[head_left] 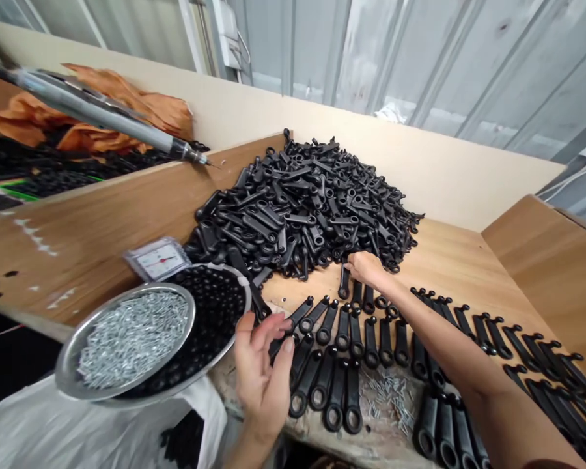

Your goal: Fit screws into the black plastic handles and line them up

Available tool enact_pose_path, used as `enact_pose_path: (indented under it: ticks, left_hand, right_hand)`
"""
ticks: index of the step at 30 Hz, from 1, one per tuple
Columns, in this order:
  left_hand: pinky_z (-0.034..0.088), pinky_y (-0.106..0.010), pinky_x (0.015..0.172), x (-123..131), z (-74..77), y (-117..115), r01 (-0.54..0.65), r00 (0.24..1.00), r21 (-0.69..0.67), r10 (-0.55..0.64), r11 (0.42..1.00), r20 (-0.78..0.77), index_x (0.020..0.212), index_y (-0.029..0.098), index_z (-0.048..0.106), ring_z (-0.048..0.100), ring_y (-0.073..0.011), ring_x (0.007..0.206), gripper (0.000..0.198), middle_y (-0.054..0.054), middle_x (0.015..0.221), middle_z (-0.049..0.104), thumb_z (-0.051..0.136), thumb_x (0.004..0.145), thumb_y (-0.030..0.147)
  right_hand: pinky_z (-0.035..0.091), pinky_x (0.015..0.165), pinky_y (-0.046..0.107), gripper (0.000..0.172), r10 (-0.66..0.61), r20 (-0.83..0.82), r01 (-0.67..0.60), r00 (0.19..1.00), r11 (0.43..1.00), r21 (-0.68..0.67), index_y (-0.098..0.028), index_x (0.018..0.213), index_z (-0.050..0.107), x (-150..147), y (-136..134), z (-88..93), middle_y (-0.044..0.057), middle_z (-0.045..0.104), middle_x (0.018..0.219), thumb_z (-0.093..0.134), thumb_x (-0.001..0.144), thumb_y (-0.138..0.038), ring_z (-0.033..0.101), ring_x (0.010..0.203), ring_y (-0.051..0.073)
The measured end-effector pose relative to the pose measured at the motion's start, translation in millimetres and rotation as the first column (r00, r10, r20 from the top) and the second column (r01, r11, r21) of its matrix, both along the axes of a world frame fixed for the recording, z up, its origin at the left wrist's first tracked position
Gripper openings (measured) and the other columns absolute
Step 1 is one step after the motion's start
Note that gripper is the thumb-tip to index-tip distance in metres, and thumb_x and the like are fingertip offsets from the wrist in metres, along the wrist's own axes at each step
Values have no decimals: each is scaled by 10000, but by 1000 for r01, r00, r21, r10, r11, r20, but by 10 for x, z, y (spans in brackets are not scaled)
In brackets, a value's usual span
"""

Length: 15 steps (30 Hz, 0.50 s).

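My right hand [366, 268] is closed on the upper end of a black handle-shaped part [344, 281], at the front edge of a large pile of similar black parts [303, 208]. My left hand [265, 361] is raised with its palm up and fingers apart, just left of rows of black parts [355, 332] lying on the wooden bench. Left of it, a metal bowl of small silver pins [134, 339] rests over a larger bowl of round black pieces [209, 312]. Loose pins [393, 397] lie in front of the rows.
A grey powered screwdriver [127, 127] hangs at the upper left. A square dial gauge [161, 259] stands behind the bowls. More black parts [542, 358] lie in rows at the right. Wooden boards [547, 260] border the bench, and orange cloth [127, 107] lies beyond the left one.
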<state>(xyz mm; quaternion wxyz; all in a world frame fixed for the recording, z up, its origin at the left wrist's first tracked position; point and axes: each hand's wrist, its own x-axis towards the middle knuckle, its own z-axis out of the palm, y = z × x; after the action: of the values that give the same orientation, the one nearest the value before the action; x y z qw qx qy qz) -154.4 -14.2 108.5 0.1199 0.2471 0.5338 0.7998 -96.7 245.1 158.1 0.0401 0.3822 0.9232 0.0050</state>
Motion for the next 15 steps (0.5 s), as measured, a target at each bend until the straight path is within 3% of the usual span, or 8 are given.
enact_pose_path:
  ticks: [4,7,11,15]
  left_hand:
    - [467,-318,860,-34,-165,-173,-52,997,-45,54,998,57,1270,245,363,596,-171,917,531,-69,1036,602,590,792,206]
    - [482,-297,841,-79,-216,-246,-90,992,-66,95,994,78,1256,233,387,614,-166,880,519,-62,1003,624,602,784,212]
    - [507,-232,779,-157,-197,-297,-117,977,-115,135,986,165,1202,226,433,637,-152,815,504,-36,920,660,649,747,252]
    - [509,-158,731,-227,-203,-312,-109,953,-169,152,979,263,1162,238,465,652,-128,787,501,-2,856,686,685,715,295]
  right_hand:
    - [447,676,296,235,-7,117,13,993,999,-50,-129,856,694,-184,39,-215,170,680,936,497,805,-244,637,882,274]
    - [450,682,301,218,-6,160,18,987,997,-73,-112,851,698,-270,3,-263,186,677,937,525,788,-230,639,878,282]
    - [436,678,284,263,-48,108,54,993,997,-52,-161,889,689,-181,144,-133,142,680,950,522,808,-347,627,899,266]
    - [411,675,260,279,-172,-1,171,985,985,34,-215,960,665,283,505,117,77,681,933,447,848,-349,609,906,225]
